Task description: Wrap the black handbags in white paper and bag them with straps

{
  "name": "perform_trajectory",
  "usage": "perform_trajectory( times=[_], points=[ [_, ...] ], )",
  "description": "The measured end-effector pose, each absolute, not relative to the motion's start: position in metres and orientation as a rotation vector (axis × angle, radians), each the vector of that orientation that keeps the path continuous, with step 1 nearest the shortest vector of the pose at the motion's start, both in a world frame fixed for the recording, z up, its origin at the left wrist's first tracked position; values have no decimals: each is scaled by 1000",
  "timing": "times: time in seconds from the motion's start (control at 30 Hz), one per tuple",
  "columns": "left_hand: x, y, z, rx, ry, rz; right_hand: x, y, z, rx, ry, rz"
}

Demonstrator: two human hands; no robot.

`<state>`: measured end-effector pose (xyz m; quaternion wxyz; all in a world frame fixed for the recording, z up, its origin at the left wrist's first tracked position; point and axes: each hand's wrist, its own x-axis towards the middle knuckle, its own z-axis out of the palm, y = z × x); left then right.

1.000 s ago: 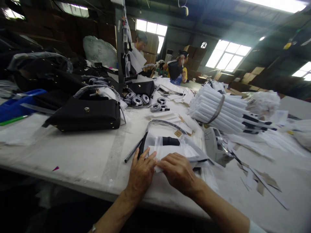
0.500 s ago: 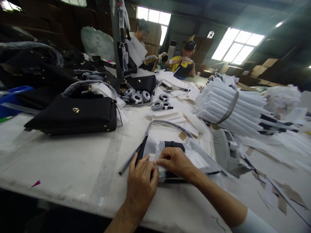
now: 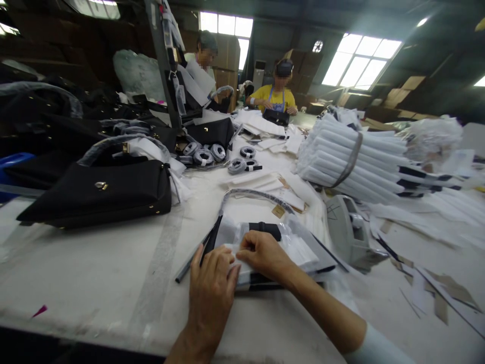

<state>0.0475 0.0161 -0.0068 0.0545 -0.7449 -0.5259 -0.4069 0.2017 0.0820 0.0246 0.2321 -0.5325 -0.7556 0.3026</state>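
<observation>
Handbag (image 3: 270,230), wrapped, on desk (image 3: 102,268): left hand (image 3: 212,285) loosely open against it; right hand (image 3: 261,255) pinching white wrapping (image 3: 301,253).

Mostly black, white and grey from my end.
I make out a black strap (image 3: 271,229) over white wrapping (image 3: 306,253), a tan tag (image 3: 278,211), a black handbag (image 3: 109,199) with a gold clasp (image 3: 101,185), a white bundle (image 3: 329,151) banded in grey, a grey tape dispenser (image 3: 338,222), a yellow T-shirt (image 3: 290,98), a magenta scrap (image 3: 40,310).
</observation>
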Motion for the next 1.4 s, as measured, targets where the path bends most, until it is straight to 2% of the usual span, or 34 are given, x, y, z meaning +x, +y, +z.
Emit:
perform_trajectory(
  times=[0.13, 0.33, 0.57, 0.73, 0.9, 1.0, 1.17, 1.4],
  points=[
    [56, -1, -4, -2287, -1355, -1157, 202, 84, 24, -1467, -2087, 837],
    [65, -11, -25, -2260, -1391, -916, 201, 88, 24, -1526, -2119, 836],
    [63, -9, -23, -2241, -1341, -873, 206, 97, 45, -1572, -2043, 588],
    [59, -7, -26, -2244, -1287, -885, 304, 80, 82, -1591, -1676, 464],
    [51, 2, -39, -2237, -1135, -918, 432, 45, 93, -1999, -1229, 375],
    [48, 10, -46, -2237, -1070, -974, 467, 31, 83, -2096, -1101, 461],
    [46, 13, -46, -2219, -1015, -995, 467, 39, 61, -2078, -970, 733],
    [46, 14, -44, -2208, -988, -984, 454, 63, 58, -1949, -871, 759]
  ],
)
